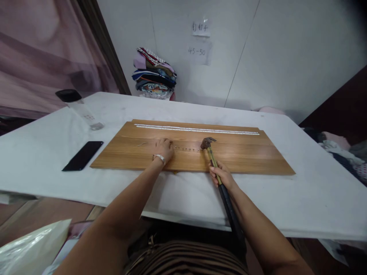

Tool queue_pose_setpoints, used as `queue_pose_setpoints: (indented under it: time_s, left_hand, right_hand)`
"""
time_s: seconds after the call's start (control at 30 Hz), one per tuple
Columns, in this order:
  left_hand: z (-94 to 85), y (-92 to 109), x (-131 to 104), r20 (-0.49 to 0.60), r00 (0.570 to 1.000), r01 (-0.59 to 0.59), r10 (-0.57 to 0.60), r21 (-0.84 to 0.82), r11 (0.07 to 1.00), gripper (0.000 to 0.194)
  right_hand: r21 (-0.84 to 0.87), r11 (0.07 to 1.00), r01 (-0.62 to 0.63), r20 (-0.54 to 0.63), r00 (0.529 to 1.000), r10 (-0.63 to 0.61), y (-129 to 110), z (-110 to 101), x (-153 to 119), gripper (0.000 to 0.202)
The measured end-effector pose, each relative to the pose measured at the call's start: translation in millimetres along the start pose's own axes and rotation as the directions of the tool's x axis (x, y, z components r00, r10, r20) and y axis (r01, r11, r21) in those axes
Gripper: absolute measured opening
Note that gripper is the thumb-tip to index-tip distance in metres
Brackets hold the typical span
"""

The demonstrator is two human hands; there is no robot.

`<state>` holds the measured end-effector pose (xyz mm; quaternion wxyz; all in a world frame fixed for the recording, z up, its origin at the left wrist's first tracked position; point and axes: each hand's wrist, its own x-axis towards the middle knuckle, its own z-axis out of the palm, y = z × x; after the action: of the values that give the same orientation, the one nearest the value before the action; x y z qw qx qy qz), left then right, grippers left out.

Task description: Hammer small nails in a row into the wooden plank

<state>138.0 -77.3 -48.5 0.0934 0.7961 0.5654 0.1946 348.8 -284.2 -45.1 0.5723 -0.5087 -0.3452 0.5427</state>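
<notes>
My right hand (222,175) is wrapped round the handle of a claw hammer (211,156), gripping it well up toward the head. The rusty hammer head is over the wooden board (246,152), just right of a row of several small nails (186,149). Those nails stand in a line across the board's middle. My left hand (164,149), with a bracelet at the wrist, is on the board at the row's left end. Its fingers are curled down, and whatever they may pinch is hidden. Left of that hand lies a small pile of loose nails (141,144).
Two white measuring strips (197,130) run along the board's far side. A black phone (83,156) and a clear bottle with a black lid (86,114) are on the white table (309,198) to the left. Folded cloths (155,76) are stacked by the wall.
</notes>
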Motion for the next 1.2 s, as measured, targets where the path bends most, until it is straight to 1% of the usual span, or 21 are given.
queue_pose_setpoints:
  time_s: [0.1,0.27,0.53,0.93,1.13,1.2]
  left_hand:
    - [-0.1,0.2,0.2,0.004,1.0,0.008,-0.008,0.008,1.0,0.028]
    - [-3.5,2.8,-0.9,0.019,1.0,0.003,-0.003,0.008,1.0,0.028]
    - [-5.0,3.7,-2.1,0.019,1.0,0.003,-0.003,0.009,1.0,0.027]
    - [-6.7,6.5,-2.4,0.042,0.999,-0.002,0.001,0.022,1.0,0.031]
    - [-5.6,4.9,-2.0,0.02,1.0,-0.006,0.006,0.034,0.999,0.031]
    - [-6.0,5.0,-2.1,0.028,1.0,-0.011,0.01,0.039,0.999,0.032]
  right_hand:
    - [-0.008,1.0,-0.015,-0.008,1.0,0.015,-0.7,-0.1,0.8,0.04]
    - [-0.026,0.999,-0.035,0.023,0.999,0.035,-4.6,0.1,-0.3,0.039]
    - [-0.005,1.0,-0.019,0.032,0.999,0.019,-1.9,0.0,0.0,0.038]
    - [-0.025,0.999,-0.035,0.036,0.999,0.036,-2.8,-0.4,-0.1,0.039]
    - [-0.036,0.999,-0.033,0.03,0.999,0.034,-2.0,-0.7,0.9,0.04]
    - [-0.037,0.999,-0.032,0.04,0.999,0.033,-2.7,-0.6,0.6,0.039]
